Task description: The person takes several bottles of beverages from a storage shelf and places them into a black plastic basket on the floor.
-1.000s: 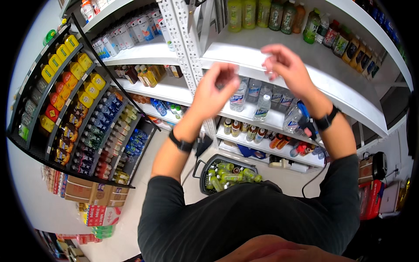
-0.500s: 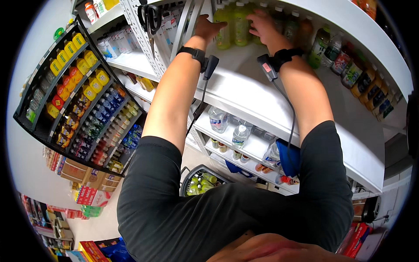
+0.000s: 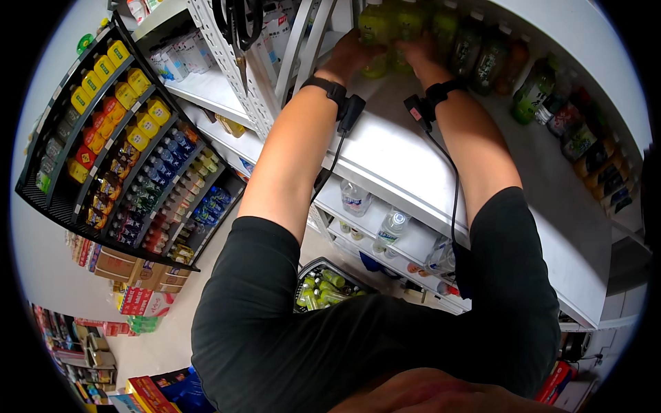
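Observation:
Two bottles of yellow-green drink stand side by side far back on the white shelf [image 3: 382, 103]. My left hand [image 3: 352, 52] is around the lower part of the left bottle [image 3: 374, 29], its thumb across the front. At the second bottle [image 3: 407, 25], my right hand [image 3: 421, 52] wraps the right side, thumb also across the front. Both hands lie in shade, and their other fingers are hidden behind the bottles. A black strap with a cabled device circles each wrist.
Right of my hands, dark green bottles [image 3: 468, 45] and a bright green-labelled bottle [image 3: 534, 93] line the shelf. Clear water bottles [image 3: 355, 197] stand on a lower shelf. Below, a basket [image 3: 319, 266] holds green bottles. Scissors [image 3: 237, 24] hang at the left upright; a drinks rack [image 3: 124, 144] stands left.
Both hands have moved closer together and onto the two yellow-green bottles; earlier the right hand was raised with fingers apart. The view has shifted slightly.

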`<control>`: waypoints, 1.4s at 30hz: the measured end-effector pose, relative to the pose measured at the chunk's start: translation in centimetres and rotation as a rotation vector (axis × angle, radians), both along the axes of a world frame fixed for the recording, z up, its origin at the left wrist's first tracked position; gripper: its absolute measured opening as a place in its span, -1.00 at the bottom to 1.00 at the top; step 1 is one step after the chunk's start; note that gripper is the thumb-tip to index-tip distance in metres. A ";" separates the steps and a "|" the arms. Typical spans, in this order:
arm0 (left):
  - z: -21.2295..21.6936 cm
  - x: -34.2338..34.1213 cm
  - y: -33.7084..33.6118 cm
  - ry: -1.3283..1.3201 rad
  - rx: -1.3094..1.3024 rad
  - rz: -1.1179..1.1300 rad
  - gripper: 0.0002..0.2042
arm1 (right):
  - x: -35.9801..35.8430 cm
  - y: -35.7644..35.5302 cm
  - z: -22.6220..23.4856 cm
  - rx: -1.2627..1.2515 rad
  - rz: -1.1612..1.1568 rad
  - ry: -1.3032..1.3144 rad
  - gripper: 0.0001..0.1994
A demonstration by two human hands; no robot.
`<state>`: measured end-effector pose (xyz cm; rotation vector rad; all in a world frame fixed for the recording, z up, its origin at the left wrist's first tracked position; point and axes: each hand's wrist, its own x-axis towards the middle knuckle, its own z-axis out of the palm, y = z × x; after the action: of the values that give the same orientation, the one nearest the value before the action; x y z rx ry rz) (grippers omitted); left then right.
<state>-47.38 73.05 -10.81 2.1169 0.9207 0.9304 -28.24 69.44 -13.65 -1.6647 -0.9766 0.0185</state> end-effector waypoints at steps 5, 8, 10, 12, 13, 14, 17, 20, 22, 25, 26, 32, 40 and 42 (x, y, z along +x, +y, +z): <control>-1.0 -3.1 -3.4 -0.133 0.316 0.006 -0.30 | -2.3 -1.5 1.5 -0.093 -0.159 -0.277 -0.30; 0.4 -5.4 -9.6 -0.088 0.356 0.007 -0.36 | -2.7 -5.0 2.8 -0.068 -0.008 -0.158 -0.31; 0.9 -8.1 -13.7 -0.157 0.323 -0.069 -0.40 | -5.1 -8.5 3.7 -0.125 0.037 -0.113 -0.31; 1.1 -11.7 -17.6 -0.286 0.271 -0.180 -0.41 | -7.8 -12.4 4.9 -0.082 0.169 -0.083 -0.34; 0.9 -13.6 -19.7 -0.357 0.237 -0.250 -0.41 | -8.9 -15.0 5.4 -0.018 0.260 -0.079 -0.36; 0.7 -15.7 -21.7 -0.364 0.205 -0.292 -0.40 | -9.6 -17.0 5.4 0.043 0.341 -0.076 -0.38; -1.5 -24.1 -26.6 -0.415 0.056 -0.403 -0.36 | -12.6 -23.2 5.1 0.142 0.497 -0.061 -0.49; -7.4 -30.9 -29.6 -0.701 -0.188 -0.564 -0.33 | -17.7 -33.4 5.0 0.181 0.497 0.023 -0.49; -10.3 -35.2 -31.5 -0.789 -0.484 -0.601 -0.27 | -21.1 -38.9 2.6 0.134 0.676 0.152 -0.46; -16.5 -39.7 -33.1 -0.811 -0.799 -0.567 -0.25 | -27.6 -45.9 -1.8 0.075 0.795 0.349 -0.38; -18.7 -41.0 -33.5 -0.805 -0.909 -0.584 -0.26 | -29.4 -47.9 -3.1 0.018 0.785 0.431 -0.35; -39.1 -47.5 -38.8 -0.576 -1.463 -0.005 -0.58 | -31.6 -57.1 -20.5 -0.543 0.577 0.904 -0.50; -57.0 -53.3 -47.8 -0.054 -1.825 0.197 -0.64 | -32.0 -67.4 -44.0 -0.649 0.163 1.626 -0.69; -59.9 -52.3 -49.4 0.129 -1.681 0.274 -0.57 | -33.0 -68.0 -46.1 -0.681 0.136 1.781 -0.73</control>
<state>-99.66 23.68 -70.68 0.5894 1.3319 -0.0751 -61.26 1.47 -59.77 -1.3535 0.3839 1.7360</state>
